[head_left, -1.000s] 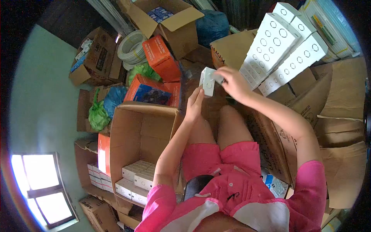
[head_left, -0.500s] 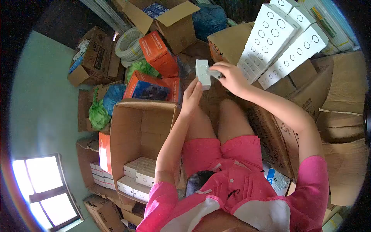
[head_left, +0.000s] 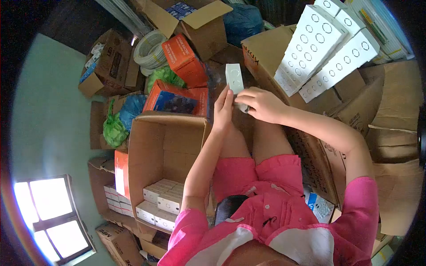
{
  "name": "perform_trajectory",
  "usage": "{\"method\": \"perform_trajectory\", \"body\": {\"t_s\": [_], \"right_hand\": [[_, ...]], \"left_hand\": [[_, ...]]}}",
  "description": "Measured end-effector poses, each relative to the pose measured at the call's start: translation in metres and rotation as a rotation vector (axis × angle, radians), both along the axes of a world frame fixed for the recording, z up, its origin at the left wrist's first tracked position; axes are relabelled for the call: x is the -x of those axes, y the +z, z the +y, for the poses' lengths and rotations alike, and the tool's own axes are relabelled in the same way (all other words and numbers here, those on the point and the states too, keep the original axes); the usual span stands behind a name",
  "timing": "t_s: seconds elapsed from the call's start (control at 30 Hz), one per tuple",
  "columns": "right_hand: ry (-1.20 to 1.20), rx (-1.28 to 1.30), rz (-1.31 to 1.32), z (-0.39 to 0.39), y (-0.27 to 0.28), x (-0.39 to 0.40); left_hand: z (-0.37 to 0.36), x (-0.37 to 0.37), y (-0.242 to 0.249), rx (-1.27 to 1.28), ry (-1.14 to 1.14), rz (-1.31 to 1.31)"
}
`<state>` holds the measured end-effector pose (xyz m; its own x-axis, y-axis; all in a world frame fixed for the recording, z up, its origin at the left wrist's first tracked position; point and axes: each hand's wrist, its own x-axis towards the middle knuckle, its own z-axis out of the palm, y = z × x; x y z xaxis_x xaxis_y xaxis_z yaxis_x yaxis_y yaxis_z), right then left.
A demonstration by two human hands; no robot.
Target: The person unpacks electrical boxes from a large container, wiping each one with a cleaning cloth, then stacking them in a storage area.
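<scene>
A small white box [head_left: 234,76] with round marks on its face stands upright above my lap, gripped at its lower left side by my left hand [head_left: 223,108]. My right hand [head_left: 261,105] is curled round a small greyish object [head_left: 242,107] at the lower end of the box. What that object is, I cannot make out. Stacked long white boxes [head_left: 306,51] with the same round marks rest on an open carton to the right.
Left of my legs is an open carton [head_left: 144,137] with white boxes [head_left: 162,199] at its bottom. Orange boxes [head_left: 184,60], a white cable coil [head_left: 151,49] and green bags [head_left: 115,133] lie beyond. Large cartons [head_left: 397,97] flank my right arm.
My right hand has moved down along the white box, from its upper right side to its lower end. The small greyish object has moved down with it.
</scene>
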<state>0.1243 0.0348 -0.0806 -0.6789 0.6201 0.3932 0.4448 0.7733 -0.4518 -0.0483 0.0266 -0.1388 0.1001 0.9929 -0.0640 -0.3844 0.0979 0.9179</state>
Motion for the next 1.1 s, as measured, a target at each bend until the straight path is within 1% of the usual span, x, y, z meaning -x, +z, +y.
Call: {"method": "perform_trajectory", "body": {"t_s": [0.03, 0.1, 0.17, 0.23, 0.27, 0.37, 0.4, 0.47, 0.57, 0.67, 0.7, 0.8, 0.83, 0.87, 0.93, 0.97, 1.0, 1.03, 1.07, 1.1], "right_hand": [[-0.003, 0.024, 0.025, 0.001, 0.010, 0.000], [-0.094, -0.019, 0.076, 0.007, 0.015, -0.003], [-0.174, -0.060, 0.098, 0.017, 0.015, -0.007], [-0.128, -0.017, 0.089, 0.022, 0.010, -0.012], [-0.088, -0.021, 0.074, 0.023, 0.008, -0.014], [-0.175, -0.089, 0.046, 0.026, 0.007, -0.017], [-0.258, -0.114, 0.037, 0.032, 0.008, -0.019], [-0.291, 0.018, 0.075, 0.039, 0.015, -0.024], [-0.167, -0.142, 0.060, 0.028, -0.004, -0.016], [-0.030, 0.000, -0.038, 0.008, -0.004, -0.008], [-0.032, -0.058, -0.009, 0.012, -0.006, -0.008], [-0.171, -0.051, 0.028, 0.037, 0.000, -0.021], [-0.236, 0.055, 0.085, 0.043, 0.005, -0.025], [-0.273, 0.072, 0.103, 0.046, 0.009, -0.028], [-0.212, 0.022, 0.083, 0.039, 0.007, -0.025], [-0.188, -0.042, 0.101, 0.029, 0.000, -0.020], [-0.114, 0.052, 0.054, 0.020, 0.003, -0.014], [-0.081, 0.043, 0.047, 0.013, -0.012, -0.009], [-0.061, 0.087, -0.054, 0.006, -0.007, -0.006], [-0.042, -0.003, -0.046, 0.004, -0.012, -0.006]], "left_hand": [[0.002, 0.004, -0.004, -0.034, -0.006, 0.049], [0.004, 0.009, -0.004, -0.014, 0.007, 0.066], [0.004, 0.009, -0.003, -0.045, 0.014, 0.158], [0.002, 0.009, -0.001, -0.129, 0.020, 0.327], [0.001, 0.008, -0.001, -0.157, 0.019, 0.342], [-0.002, 0.003, -0.004, -0.243, -0.008, 0.417], [-0.003, 0.004, -0.004, -0.252, -0.022, 0.422], [-0.003, 0.003, -0.004, -0.274, -0.049, 0.432], [-0.002, 0.001, -0.012, -0.249, -0.017, 0.378], [0.000, 0.007, -0.021, -0.232, -0.002, 0.328], [0.000, 0.007, -0.016, -0.241, -0.004, 0.354], [-0.003, 0.004, -0.007, -0.245, -0.015, 0.395], [-0.004, 0.002, -0.006, -0.237, -0.018, 0.386], [-0.005, 0.001, -0.005, -0.232, -0.021, 0.378], [-0.004, -0.001, -0.009, -0.228, -0.001, 0.340], [-0.004, -0.002, -0.014, -0.230, 0.009, 0.317], [-0.003, 0.002, -0.022, -0.243, 0.013, 0.373], [-0.001, 0.009, -0.032, -0.265, 0.017, 0.430], [0.006, 0.013, -0.037, -0.301, 0.026, 0.485], [0.007, 0.014, -0.037, -0.235, 0.014, 0.443]]}}
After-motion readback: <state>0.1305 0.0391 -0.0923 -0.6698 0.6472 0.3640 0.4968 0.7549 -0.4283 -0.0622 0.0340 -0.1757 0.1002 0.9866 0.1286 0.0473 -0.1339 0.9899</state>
